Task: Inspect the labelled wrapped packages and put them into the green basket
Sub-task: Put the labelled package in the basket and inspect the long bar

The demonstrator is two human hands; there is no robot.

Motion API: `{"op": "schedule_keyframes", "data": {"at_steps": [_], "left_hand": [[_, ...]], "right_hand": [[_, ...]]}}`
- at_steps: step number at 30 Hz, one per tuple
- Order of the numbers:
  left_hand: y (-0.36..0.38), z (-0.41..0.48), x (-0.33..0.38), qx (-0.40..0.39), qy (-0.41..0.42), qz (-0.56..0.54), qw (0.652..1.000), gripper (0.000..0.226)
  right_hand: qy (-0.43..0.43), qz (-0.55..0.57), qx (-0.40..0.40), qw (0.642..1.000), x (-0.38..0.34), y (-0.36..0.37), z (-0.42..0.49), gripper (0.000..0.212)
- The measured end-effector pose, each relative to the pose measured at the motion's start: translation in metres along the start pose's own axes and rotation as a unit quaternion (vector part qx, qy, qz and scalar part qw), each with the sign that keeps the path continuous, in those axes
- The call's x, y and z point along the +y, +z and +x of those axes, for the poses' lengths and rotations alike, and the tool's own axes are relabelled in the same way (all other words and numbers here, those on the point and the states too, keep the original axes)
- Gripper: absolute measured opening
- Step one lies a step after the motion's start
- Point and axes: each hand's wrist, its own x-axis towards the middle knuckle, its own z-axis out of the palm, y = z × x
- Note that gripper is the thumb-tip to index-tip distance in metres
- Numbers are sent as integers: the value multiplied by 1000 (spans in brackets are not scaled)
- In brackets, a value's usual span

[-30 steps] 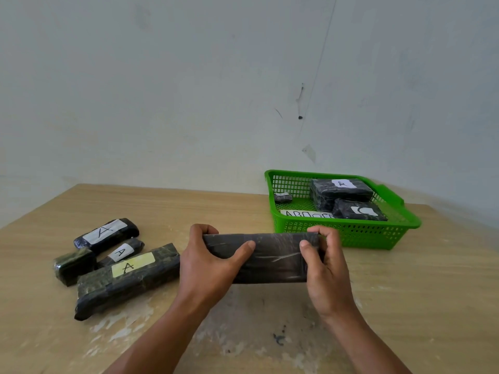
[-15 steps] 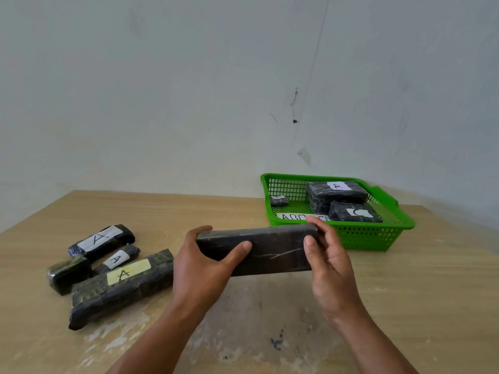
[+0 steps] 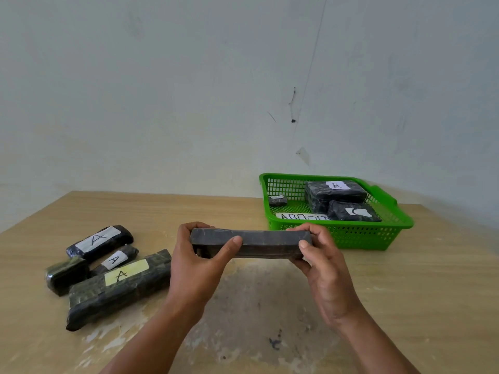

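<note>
Inspection step in hand, to judge by the grip: dark wrapped package [image 3: 266, 244] held level and clear of the table [image 3: 432, 292], one long narrow side turned toward the camera, no label visible on it. Clamped at its two ends by left hand [image 3: 194, 268] and right hand [image 3: 326, 268], thumbs pressed on the near face, fingers curled over the far edge, forearms reaching in from below and converging. Next move, probably: turning it to find the label, then carrying forward and rightward over the near wall of the green basket [image 3: 337, 240], lowering lengthwise onto the free floor at its left front. Left of the left hand, on the table, four packages waiting: long package with a yellow "A" label [image 3: 118, 287] closest, short package with no label showing [image 3: 66, 275], narrow package with a small white label [image 3: 114, 259], package with a large white label [image 3: 100, 240] farthest. Just beyond the right hand, the basket, holding a large package marked on top [image 3: 334, 193], a second labelled package [image 3: 353, 211], a small package [image 3: 277, 201] and a white lettered strip [image 3: 302, 216]
</note>
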Motion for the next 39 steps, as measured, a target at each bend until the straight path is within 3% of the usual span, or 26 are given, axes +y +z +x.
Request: {"op": "schedule_keyframes", "data": {"at_steps": [3, 12, 16, 18, 21, 25, 29, 33, 39], "left_hand": [[0, 1, -3, 3, 1, 7, 1000, 53], [1, 0, -5, -16, 27, 9, 999, 58], [-1, -1, -7, -62, 47, -30, 997, 37], [-2, 0, -8, -74, 44, -60, 994, 29], [-1, 1, -9, -72, 46, -62, 994, 24], [-1, 2, -11, -67, 56, -61, 994, 21], [-1, 1, -11, -65, 76, -74, 992, 35], [-2, 6, -7, -46, 59, -182, 981, 59], [-8, 13, 1, -55, 65, -284, 955, 60]], "right_hand": [[0, -12, 15, 1000, 3, 2, 0, 15], [-4, 26, 42, 999, -4, 3, 0, 16], [2, 17, 63, 998, -5, 1, 1, 37], [5, 16, 65, 998, -7, 0, 2, 31], [0, -9, 47, 999, -6, -2, 1, 5], [-21, -74, 47, 996, 0, -2, 0, 23], [-9, -56, 34, 998, 3, -4, 0, 33], [28, -43, -4, 999, 7, -6, -2, 25], [27, -140, -27, 989, 13, 3, -5, 18]]}}
